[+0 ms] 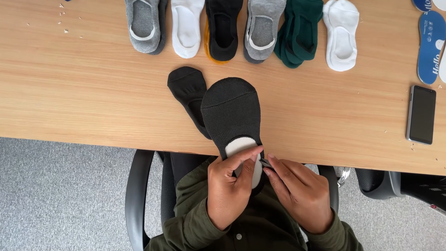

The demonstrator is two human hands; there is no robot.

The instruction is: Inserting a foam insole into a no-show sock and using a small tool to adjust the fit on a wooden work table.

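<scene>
Along the far edge of the wooden table (69, 93) lay a row of low-cut socks: a grey sock (145, 25) furthest left, then a white one (186, 28), a black sock (224, 28) with a strip of yellow showing under it, a second grey sock (262, 30), a dark green sock (298, 32) and another white sock (341, 35). Nearer me, a flat dark grey sock (188, 90) rested just left of the one I was working on, their edges overlapping. My left hand (230, 188) pinched the heel end of the stretched dark sock (232, 111), thumb and forefinger closed on its rim over the white insert (240, 145) that filled it. That sock hung over the near edge of the table, toe pointing away from me. My right hand (299, 193) gripped the same rim from the other side, fingertips narrow and tight on the fabric. Toward the right edge a dark phone (421, 114) lay flat, with blue insoles (431, 46) at the far right corner.
</scene>
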